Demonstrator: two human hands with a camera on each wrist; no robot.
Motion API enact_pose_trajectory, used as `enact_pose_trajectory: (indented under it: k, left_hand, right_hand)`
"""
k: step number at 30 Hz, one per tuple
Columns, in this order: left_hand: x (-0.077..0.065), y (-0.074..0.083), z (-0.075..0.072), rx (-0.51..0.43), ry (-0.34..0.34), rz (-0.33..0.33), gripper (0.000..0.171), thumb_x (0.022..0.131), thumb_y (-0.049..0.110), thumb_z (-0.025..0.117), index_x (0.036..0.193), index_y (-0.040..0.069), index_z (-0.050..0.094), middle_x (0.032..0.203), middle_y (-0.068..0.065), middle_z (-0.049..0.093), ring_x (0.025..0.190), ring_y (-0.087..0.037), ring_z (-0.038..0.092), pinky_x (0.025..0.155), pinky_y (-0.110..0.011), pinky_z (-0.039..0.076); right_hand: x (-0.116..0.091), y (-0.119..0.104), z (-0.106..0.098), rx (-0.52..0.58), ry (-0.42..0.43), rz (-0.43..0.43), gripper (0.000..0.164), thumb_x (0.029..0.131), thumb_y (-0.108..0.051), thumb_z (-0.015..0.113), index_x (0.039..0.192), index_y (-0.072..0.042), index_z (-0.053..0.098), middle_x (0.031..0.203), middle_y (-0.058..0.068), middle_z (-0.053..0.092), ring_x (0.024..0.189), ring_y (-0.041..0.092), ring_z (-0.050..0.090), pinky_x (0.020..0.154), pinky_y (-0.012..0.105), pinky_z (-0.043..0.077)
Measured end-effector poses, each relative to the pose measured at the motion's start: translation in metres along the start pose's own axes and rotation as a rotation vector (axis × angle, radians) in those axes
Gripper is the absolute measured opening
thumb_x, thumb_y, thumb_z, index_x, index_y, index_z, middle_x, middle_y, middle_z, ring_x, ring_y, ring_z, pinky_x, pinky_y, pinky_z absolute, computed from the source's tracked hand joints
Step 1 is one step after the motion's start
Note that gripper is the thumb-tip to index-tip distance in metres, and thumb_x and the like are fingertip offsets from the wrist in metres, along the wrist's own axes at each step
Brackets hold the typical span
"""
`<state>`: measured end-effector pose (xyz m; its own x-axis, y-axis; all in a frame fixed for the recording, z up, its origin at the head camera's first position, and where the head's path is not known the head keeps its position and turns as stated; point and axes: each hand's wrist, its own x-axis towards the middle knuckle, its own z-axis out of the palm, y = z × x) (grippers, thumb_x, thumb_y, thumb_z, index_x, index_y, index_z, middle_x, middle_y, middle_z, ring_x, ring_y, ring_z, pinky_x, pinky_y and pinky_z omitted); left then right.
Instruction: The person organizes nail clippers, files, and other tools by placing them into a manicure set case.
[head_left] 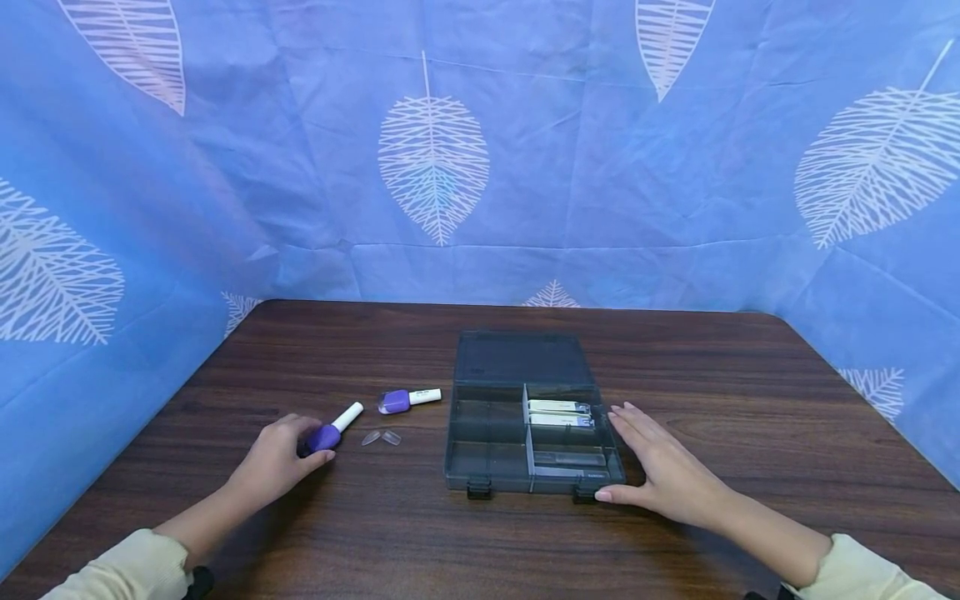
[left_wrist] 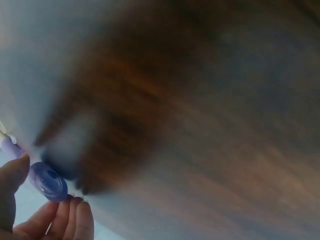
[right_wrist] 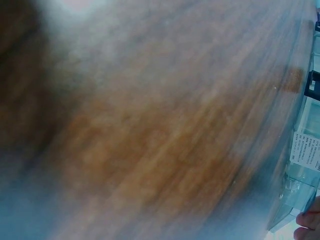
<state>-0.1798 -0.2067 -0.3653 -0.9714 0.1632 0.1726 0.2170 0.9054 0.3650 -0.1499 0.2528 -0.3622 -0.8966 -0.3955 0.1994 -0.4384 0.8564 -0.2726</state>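
My left hand (head_left: 279, 454) holds a purple nail polish bottle (head_left: 324, 439) between thumb and fingers, its white cap pointing away to the upper right. In the left wrist view the rounded end of this nail polish bottle (left_wrist: 48, 182) shows between thumb and fingertips. A second purple nail polish bottle (head_left: 395, 402) lies on its side just beyond. Nearer me are two small clear nail tips (head_left: 382, 437). My right hand (head_left: 667, 471) rests along the right side of a dark see-through compartment case (head_left: 487, 454), fingers extended, thumb by its front corner.
The case's lid (head_left: 521, 357) is folded back on the dark wooden table (head_left: 360, 533). Two white items with shiny ends (head_left: 558, 414) lie in a right compartment. Flat grey pieces (head_left: 570, 465) lie in front of them. A blue leaf-patterned cloth (head_left: 517, 167) hangs behind.
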Motion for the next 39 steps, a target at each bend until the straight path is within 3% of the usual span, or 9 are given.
enact_pose_trajectory:
  k: [12, 22, 26, 32, 39]
  left_hand:
    - [0.000, -0.004, -0.003, -0.032, -0.014, -0.052, 0.035, 0.075, 0.010, 0.075, 0.100, -0.011, 0.064, 0.091, -0.020, 0.064, 0.077, -0.023, 0.060, 0.067, -0.039, 0.053]
    - [0.001, -0.005, -0.005, -0.055, -0.003, -0.086, 0.034, 0.076, 0.012, 0.076, 0.102, -0.008, 0.067, 0.101, -0.025, 0.065, 0.084, -0.030, 0.063, 0.073, -0.044, 0.053]
    - [0.000, -0.004, -0.006, -0.082, 0.053, -0.042, 0.032, 0.075, 0.010, 0.076, 0.101, -0.007, 0.068, 0.100, -0.024, 0.067, 0.088, -0.034, 0.064, 0.075, -0.044, 0.054]
    - [0.004, 0.006, -0.009, -0.164, 0.149, 0.047, 0.030, 0.073, 0.008, 0.078, 0.099, -0.004, 0.071, 0.097, -0.020, 0.069, 0.085, -0.031, 0.067, 0.070, -0.039, 0.056]
    - [0.013, 0.031, -0.017, -0.262, 0.165, 0.112, 0.030, 0.074, 0.008, 0.077, 0.101, -0.002, 0.071, 0.098, -0.016, 0.069, 0.083, -0.025, 0.066, 0.067, -0.034, 0.057]
  right_hand:
    - [0.000, 0.000, 0.000, -0.003, -0.006, 0.008, 0.099, 0.072, -0.062, 0.065, 0.137, 0.007, 0.038, 0.143, 0.029, 0.034, 0.130, 0.046, 0.033, 0.097, 0.063, 0.036]
    - [0.000, 0.001, 0.001, -0.011, -0.001, 0.006, 0.099, 0.072, -0.063, 0.065, 0.137, 0.007, 0.038, 0.143, 0.028, 0.035, 0.130, 0.046, 0.035, 0.096, 0.062, 0.037]
    - [-0.001, 0.000, 0.001, -0.008, 0.003, 0.003, 0.098, 0.072, -0.062, 0.065, 0.137, 0.007, 0.038, 0.143, 0.028, 0.035, 0.130, 0.045, 0.034, 0.096, 0.062, 0.037]
    - [-0.001, 0.000, -0.001, -0.012, -0.001, -0.001, 0.098, 0.073, -0.062, 0.065, 0.137, 0.007, 0.038, 0.143, 0.028, 0.036, 0.130, 0.045, 0.034, 0.097, 0.061, 0.037]
    - [-0.001, -0.001, -0.002, -0.008, -0.008, -0.006, 0.098, 0.073, -0.062, 0.065, 0.137, 0.007, 0.038, 0.143, 0.028, 0.036, 0.131, 0.045, 0.033, 0.097, 0.061, 0.036]
